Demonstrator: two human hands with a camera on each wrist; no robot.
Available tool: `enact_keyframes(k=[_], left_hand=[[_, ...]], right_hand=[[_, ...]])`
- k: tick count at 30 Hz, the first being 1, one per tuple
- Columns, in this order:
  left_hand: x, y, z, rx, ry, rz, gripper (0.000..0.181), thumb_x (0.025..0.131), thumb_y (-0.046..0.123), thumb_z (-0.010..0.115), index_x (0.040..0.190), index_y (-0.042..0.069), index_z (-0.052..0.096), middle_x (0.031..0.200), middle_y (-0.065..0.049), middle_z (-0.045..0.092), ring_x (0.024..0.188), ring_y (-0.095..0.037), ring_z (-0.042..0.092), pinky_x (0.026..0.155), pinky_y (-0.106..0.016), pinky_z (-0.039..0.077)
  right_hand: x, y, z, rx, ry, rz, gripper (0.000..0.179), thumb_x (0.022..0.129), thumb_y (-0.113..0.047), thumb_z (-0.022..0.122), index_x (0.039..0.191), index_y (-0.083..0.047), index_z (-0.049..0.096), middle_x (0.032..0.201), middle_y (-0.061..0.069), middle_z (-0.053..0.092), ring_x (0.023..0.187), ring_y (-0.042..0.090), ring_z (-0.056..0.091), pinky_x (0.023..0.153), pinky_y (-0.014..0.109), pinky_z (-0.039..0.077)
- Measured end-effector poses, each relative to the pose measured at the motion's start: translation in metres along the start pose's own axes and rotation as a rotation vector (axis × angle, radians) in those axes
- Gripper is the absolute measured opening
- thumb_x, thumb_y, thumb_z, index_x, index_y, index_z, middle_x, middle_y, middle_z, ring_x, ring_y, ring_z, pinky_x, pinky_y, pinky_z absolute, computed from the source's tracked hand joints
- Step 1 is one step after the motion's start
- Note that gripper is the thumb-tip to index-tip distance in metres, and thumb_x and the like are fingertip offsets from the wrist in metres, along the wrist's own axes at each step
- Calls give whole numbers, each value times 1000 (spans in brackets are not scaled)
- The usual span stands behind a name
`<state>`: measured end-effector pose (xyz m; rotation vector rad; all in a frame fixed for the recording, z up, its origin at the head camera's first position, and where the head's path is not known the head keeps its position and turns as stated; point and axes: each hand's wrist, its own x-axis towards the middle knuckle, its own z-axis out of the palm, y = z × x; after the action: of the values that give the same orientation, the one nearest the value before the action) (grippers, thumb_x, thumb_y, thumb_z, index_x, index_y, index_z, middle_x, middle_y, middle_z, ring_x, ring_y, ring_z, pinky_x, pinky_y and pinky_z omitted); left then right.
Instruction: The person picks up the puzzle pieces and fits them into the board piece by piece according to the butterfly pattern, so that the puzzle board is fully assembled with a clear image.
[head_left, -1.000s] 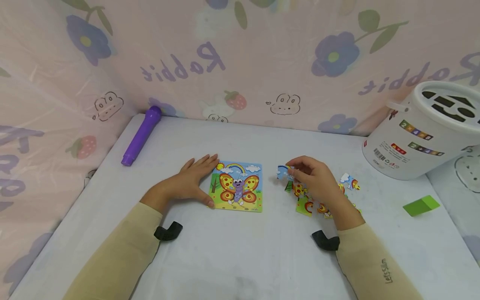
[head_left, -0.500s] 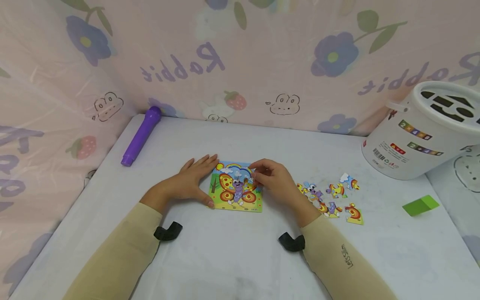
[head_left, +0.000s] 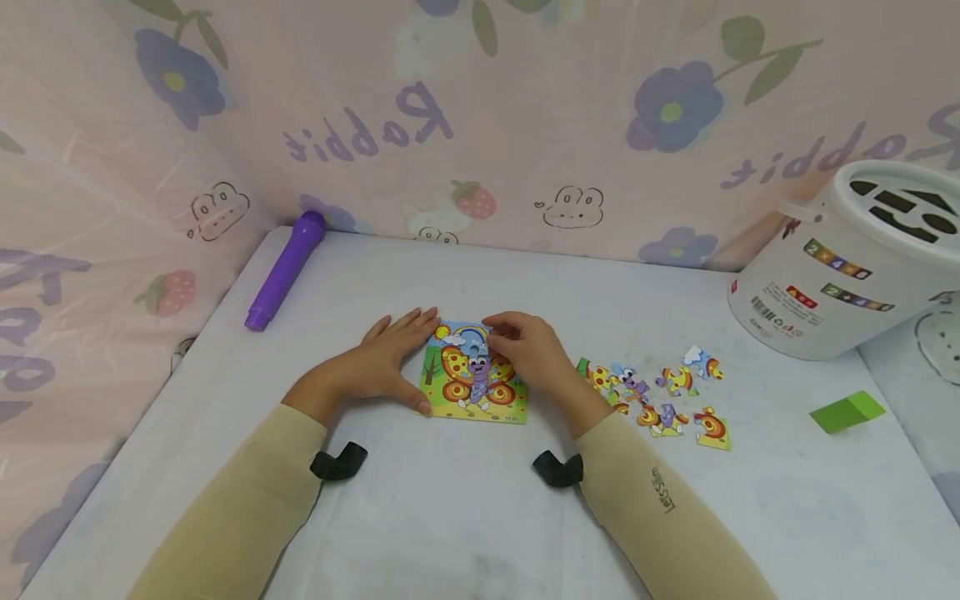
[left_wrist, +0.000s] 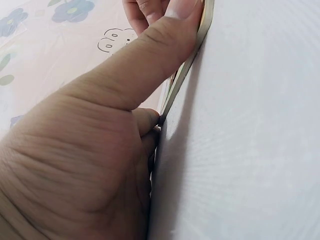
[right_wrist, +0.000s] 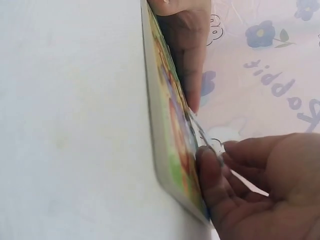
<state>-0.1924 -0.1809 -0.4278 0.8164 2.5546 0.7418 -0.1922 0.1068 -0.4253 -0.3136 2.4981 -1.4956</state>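
A square butterfly puzzle board (head_left: 474,408) lies flat on the white table. My left hand (head_left: 378,358) rests along its left side, fingers stretched toward the upper corner and thumb touching the lower one. In the left wrist view, that thumb (left_wrist: 145,62) presses on the board's edge. Over the board's upper right part, my right hand (head_left: 534,354) pinches a blue puzzle piece (head_left: 472,341) between thumb and fingers. The right wrist view shows this piece edge-on and tilted, its far end close to the board. My right hand hides the board's right wing area.
Several loose puzzle pieces (head_left: 665,419) lie right of the board. Farther right are a green block (head_left: 847,412) and a big white bucket (head_left: 817,283) with a slotted lid. A purple microphone-shaped stick (head_left: 285,271) lies at the back left, near the patterned cloth wall (head_left: 495,125).
My right hand has carried the blue puzzle piece left from the loose pieces to the board, then slightly farther left over its upper part. My left hand has stayed in place.
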Motion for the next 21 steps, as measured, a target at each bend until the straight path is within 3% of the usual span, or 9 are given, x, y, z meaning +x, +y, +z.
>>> enact_keyframes(k=[3,6,9,12,16,21], left_hand=[[1,0,0,-2,0,2,143,71,64,96,175,9,16,182,0,3,166,-23,-6,128,-53,-13],[1,0,1,2,-1,3,143,72,64,96,175,9,16,182,0,3,166,-23,-6,128,-54,-13],[1,0,0,10,-1,4,142,72,65,96,175,9,15,182,-1,3,166,-24,-5,128,-55,-12],[-1,0,0,10,2,9,142,73,64,96,175,8,16,182,-2,3,166,-25,-5,128,-55,-12],[-2,-1,0,9,6,15,141,73,64,95,175,8,16,182,-3,4,166,-26,-4,128,-55,-11],[-2,-1,-1,12,3,15,142,73,65,95,175,8,15,182,-3,3,166,-25,-5,128,-56,-11]], right_hand=[[-3,-3,0,-75,21,3,35,110,-20,68,141,-5,70,122,8,71,102,23,71,92,41,59],[-7,-6,-1,-234,14,-71,37,109,-23,69,142,-4,70,133,11,67,115,27,66,99,45,56],[-12,-10,1,-438,-81,-217,43,109,-24,69,148,-6,66,154,13,57,139,33,54,116,51,46],[-17,-10,5,-589,-213,-325,56,111,-31,67,160,-9,56,173,10,39,159,34,32,126,54,31],[-21,-8,8,-693,-311,-319,69,111,-45,63,169,-12,43,178,5,26,164,29,21,127,57,27],[-23,-8,9,-752,-324,-302,75,110,-51,62,171,-13,39,178,5,25,164,28,19,126,59,29]])
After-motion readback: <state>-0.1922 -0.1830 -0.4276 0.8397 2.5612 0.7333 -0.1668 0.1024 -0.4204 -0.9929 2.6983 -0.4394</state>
